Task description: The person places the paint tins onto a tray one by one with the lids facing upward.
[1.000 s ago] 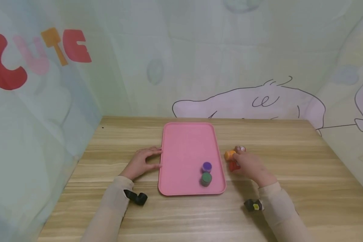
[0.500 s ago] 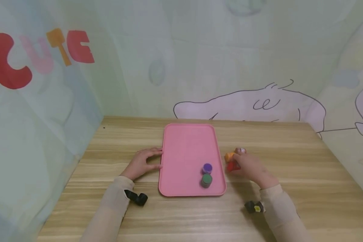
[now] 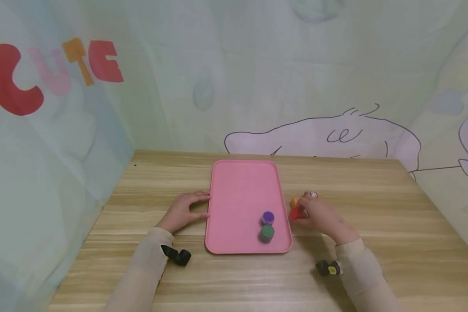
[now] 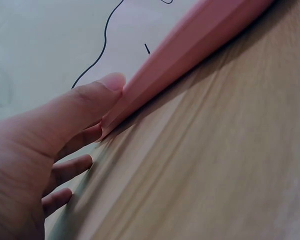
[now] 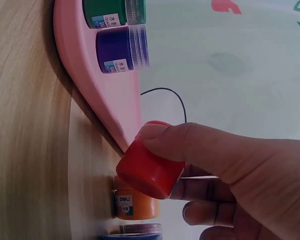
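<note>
My right hand (image 3: 323, 216) pinches a small red paint jar (image 5: 152, 167) between thumb and fingers, just right of the pink tray (image 3: 239, 195). In the right wrist view the jar is tilted and seems raised off the table. Behind it are an orange paint jar (image 5: 137, 206) and another jar (image 5: 132, 236), cut off by the lower frame edge. My left hand (image 3: 181, 211) rests at the tray's left edge, its thumb and fingertips touching the rim, with the fingers spread. On the tray's near right part stand a purple paint jar (image 3: 268, 218) and a green paint jar (image 3: 267, 233).
The wooden table (image 3: 234, 281) extends around the tray and meets a printed cloth backdrop (image 3: 171, 86) at its far edge. A black wrist camera mount (image 3: 177, 255) sticks out from each sleeve above the table.
The red jar has tipped and shifted slightly left towards the tray in my right hand's grip. My left hand stays at the tray's edge. The head view has shifted a little.
</note>
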Motion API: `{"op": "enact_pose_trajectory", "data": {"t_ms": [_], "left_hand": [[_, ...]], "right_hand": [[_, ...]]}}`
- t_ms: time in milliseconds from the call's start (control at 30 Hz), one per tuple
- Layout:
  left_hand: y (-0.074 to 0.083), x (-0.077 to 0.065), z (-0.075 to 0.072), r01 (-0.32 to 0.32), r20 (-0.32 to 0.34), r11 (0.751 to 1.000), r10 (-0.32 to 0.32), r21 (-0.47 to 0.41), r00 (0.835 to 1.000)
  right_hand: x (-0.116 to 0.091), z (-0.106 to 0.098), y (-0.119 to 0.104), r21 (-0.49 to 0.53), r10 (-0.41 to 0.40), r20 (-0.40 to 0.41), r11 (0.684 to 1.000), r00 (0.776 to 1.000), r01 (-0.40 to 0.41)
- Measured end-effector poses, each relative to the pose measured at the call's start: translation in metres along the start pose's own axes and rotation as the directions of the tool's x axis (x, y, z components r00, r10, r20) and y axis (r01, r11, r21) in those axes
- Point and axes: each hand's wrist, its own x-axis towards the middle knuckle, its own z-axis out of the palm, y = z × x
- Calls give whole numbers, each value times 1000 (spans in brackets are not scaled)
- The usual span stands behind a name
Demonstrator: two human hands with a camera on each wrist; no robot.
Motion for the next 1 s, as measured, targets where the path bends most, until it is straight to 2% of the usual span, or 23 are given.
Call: {"op": "enact_pose_trajectory", "data": {"t_ms": [267,633,867,1000], "left_hand": [[1,0,0,0,0,1000,0,4,1000],[2,0,-1,-2,-3,1000,2,8,1000],[2,0,-1,-6,-2,1000,6,10,1000],[1,-1,-1,-17,-5,1000,17,4,1000]], "right_hand": [[0,1,-4,-7,-18,-47,1000,999,17],[3,4,-8,35,-15,-59,999,998,17],[5,7,-10,88,-30,-83,995,996,38],[7,10,-11,163,-40,-78,985,996,53]]}}
